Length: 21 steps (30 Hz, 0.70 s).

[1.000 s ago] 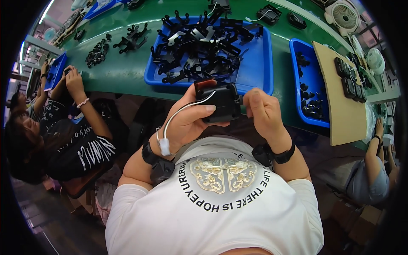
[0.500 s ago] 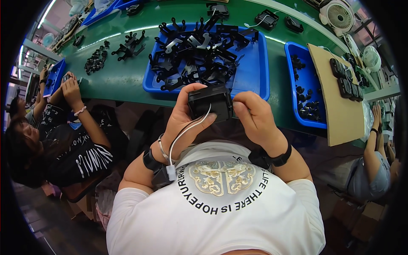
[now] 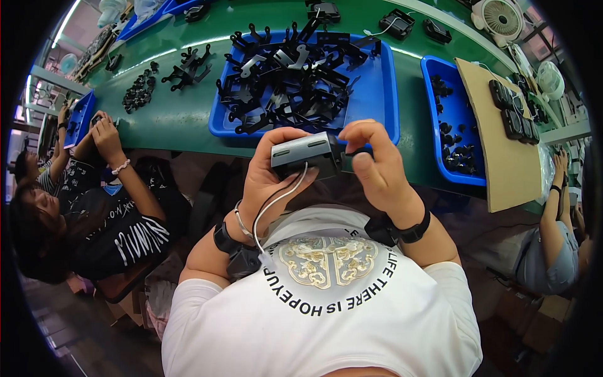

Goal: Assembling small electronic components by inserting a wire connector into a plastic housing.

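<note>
My left hand (image 3: 271, 168) is closed around a black box-shaped housing (image 3: 304, 151), thumb underneath and fingers over its far side. Light glints off its upward face, which has two slots. A white cable (image 3: 274, 202) with a dark wire beside it hangs from the housing to a pale connector (image 3: 265, 259) near my left wrist. At the housing's right end, my right hand (image 3: 384, 168) has its thumb and bent fingers around a small dark part (image 3: 357, 161). The fingers partly hide that part, so its full shape does not show.
Beyond my hands, a blue tray (image 3: 377, 119) holds many black brackets (image 3: 282, 81). At right stand another blue tray (image 3: 455, 176) of small black parts and a cardboard sheet (image 3: 496, 151). More parts lie on the green table (image 3: 169, 119). Co-workers sit on both sides.
The housing has tilted, turning a shiny slotted face upward. My right hand has shifted slightly, its fingers lifting, and a dark part now shows between them at the housing's right end.
</note>
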Motion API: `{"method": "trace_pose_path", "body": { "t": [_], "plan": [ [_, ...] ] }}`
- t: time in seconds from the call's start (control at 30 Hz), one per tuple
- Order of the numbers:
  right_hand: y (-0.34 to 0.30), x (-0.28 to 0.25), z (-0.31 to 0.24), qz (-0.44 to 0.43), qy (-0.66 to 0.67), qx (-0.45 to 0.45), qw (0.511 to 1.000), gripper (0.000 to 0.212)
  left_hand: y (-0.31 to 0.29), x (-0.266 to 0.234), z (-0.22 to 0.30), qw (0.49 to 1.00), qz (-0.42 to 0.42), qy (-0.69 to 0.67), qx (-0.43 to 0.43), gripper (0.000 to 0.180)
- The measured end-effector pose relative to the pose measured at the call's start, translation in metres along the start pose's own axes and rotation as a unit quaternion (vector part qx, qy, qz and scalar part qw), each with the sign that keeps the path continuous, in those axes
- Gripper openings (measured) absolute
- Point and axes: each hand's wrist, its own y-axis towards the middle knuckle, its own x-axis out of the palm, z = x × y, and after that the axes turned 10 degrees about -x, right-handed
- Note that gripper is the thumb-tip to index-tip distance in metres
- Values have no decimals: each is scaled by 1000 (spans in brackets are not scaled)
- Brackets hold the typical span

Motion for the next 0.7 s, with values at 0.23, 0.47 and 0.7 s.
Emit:
{"method": "trace_pose_path", "body": {
  "t": [0.23,0.47,0.7],
  "plan": [
    [3,-6,11,-121,-66,10,990,39,3,6,-1,1000,0,23,-11,47],
    [11,-17,12,-166,-62,65,982,38,1,9,2,985,12,-130,-112,46],
    [10,-8,0,-215,-33,-73,973,53,10,2,-6,989,86,-118,13,41]
  ]
}}
